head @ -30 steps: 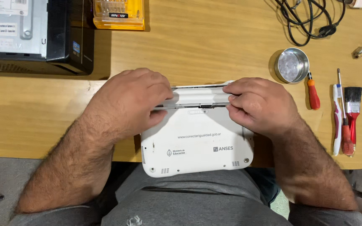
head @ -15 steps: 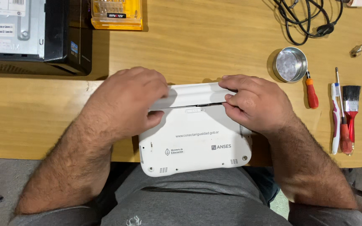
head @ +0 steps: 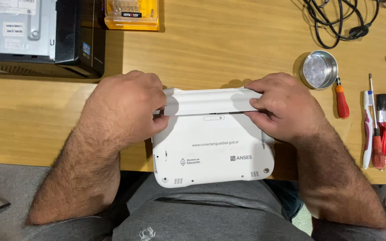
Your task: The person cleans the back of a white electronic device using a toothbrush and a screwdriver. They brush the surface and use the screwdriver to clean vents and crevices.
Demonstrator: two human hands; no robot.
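A small white laptop (head: 211,156) lies upside down at the near edge of the wooden table (head: 228,49), its base hanging over my lap. A long white battery bar (head: 211,101) sits along its far edge, raised a little from the body. My left hand (head: 128,107) grips the bar's left end, fingers curled round it. My right hand (head: 284,107) grips the right end the same way. A small latch (head: 214,118) shows just below the bar.
A black and grey computer case (head: 36,35) stands at the far left, with a yellow bit box (head: 132,14) beside it. At the right are a round metal tin (head: 319,69), a red screwdriver (head: 341,99), a brush (head: 385,111), a toothbrush (head: 368,129) and black cables (head: 336,22).
Both hands have drawn the battery bar away from the laptop body and up; a gap now shows under it and the latch is uncovered.
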